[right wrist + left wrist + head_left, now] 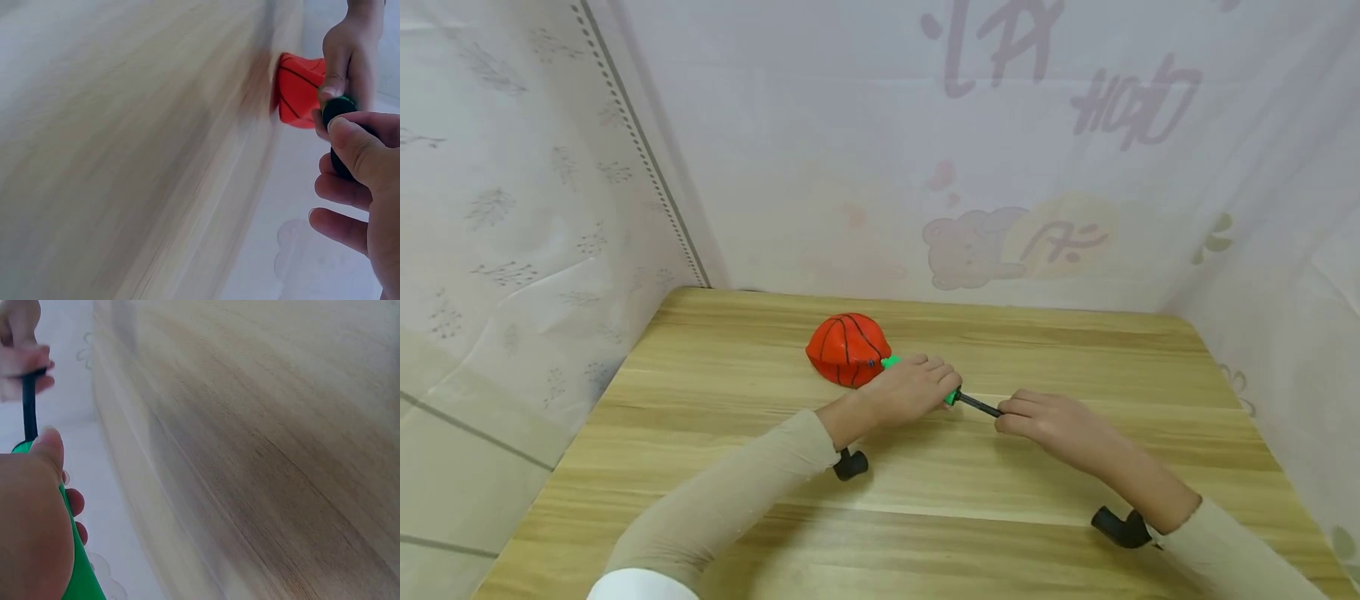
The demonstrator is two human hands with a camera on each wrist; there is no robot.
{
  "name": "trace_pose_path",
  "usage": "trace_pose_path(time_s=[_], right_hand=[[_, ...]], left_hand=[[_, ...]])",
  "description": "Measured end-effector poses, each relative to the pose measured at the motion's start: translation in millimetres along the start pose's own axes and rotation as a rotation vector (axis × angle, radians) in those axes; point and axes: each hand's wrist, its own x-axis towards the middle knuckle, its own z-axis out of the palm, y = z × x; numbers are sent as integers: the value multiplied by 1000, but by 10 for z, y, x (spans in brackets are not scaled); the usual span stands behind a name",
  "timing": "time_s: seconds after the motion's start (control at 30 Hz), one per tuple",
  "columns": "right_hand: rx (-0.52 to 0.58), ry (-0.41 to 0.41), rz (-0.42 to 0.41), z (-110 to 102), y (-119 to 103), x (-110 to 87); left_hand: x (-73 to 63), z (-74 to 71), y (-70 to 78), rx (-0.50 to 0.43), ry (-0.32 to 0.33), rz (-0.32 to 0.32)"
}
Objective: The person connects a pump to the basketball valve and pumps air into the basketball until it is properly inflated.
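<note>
A partly collapsed red toy basketball (pixel 842 346) with black lines lies toward the back of the table, its sides dented. Against its right side is the green tip of a hand pump (pixel 952 397); whether a needle sits inside the ball is too small to tell. My left hand (pixel 913 390) grips the pump's green barrel (pixel 84 575), thumb along it. The black rod (pixel 979 405) is drawn out of the barrel. At the rod's far end my right hand (pixel 1060 425) pinches the black handle (pixel 339 112) between thumb and fingers, the lower fingers looser.
Beneath everything is a wood-grain table (pixel 970 483). Pale printed curtains (pixel 820 167) stand along its back and sides. Black wrist-camera mounts (pixel 1122 528) hang under both wrists, close above the tabletop.
</note>
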Motion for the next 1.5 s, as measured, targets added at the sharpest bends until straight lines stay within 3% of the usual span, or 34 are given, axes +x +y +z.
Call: trace_pose_path(time_s=[0.13, 0.37, 0.73, 1.03, 1.2, 1.37, 1.5], right_hand=[[11, -37, 13, 96, 40, 174], [11, 12, 15, 197, 68, 314], [-9, 82, -15, -47, -25, -64], [-9, 60, 31, -132, -68, -299], [-2, 45, 19, -104, -37, -191], [13, -21, 12, 5, 28, 33], [28, -25, 16, 116, 57, 208]], left_hand=[[10, 2, 17, 9, 6, -2], [18, -15, 8, -10, -1, 5], [0, -57, -31, -17, 1, 10], [-25, -36, -55, -27, -1, 11], [1, -34, -18, -17, -11, 1], [20, -27, 14, 13, -4, -9], [25, -10, 28, 27, 4, -2]])
